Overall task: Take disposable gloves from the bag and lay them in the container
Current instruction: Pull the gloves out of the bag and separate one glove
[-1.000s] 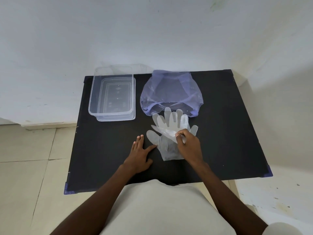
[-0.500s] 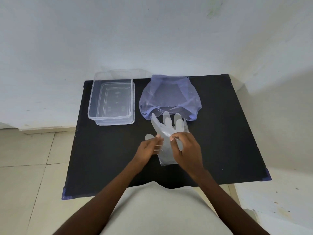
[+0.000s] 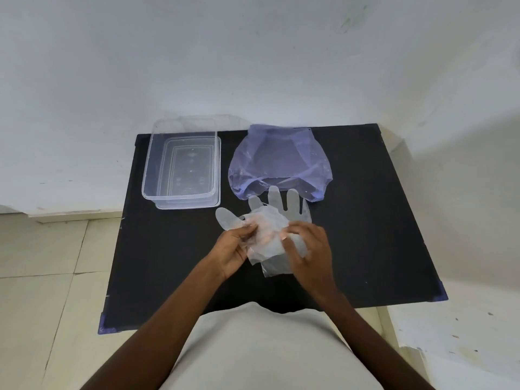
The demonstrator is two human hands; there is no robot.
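Clear disposable gloves (image 3: 284, 206) lie in a small stack on the black table (image 3: 365, 235), fingers pointing at the bluish plastic bag (image 3: 278, 161) behind them. My left hand (image 3: 233, 249) and my right hand (image 3: 306, 249) both pinch the top glove (image 3: 266, 235), which is crumpled and lifted between them just above the stack. A thumb of a glove sticks out to the left. The clear rectangular container (image 3: 183, 164) stands at the table's back left with nothing visible inside it.
A white wall runs behind the table and along its right side. Tiled floor lies to the left. The table's near edge sits just in front of my body, with blue tape at its corners.
My left hand left the table top and joined my right hand on the top glove. The glove is now bunched and raised off the stack.
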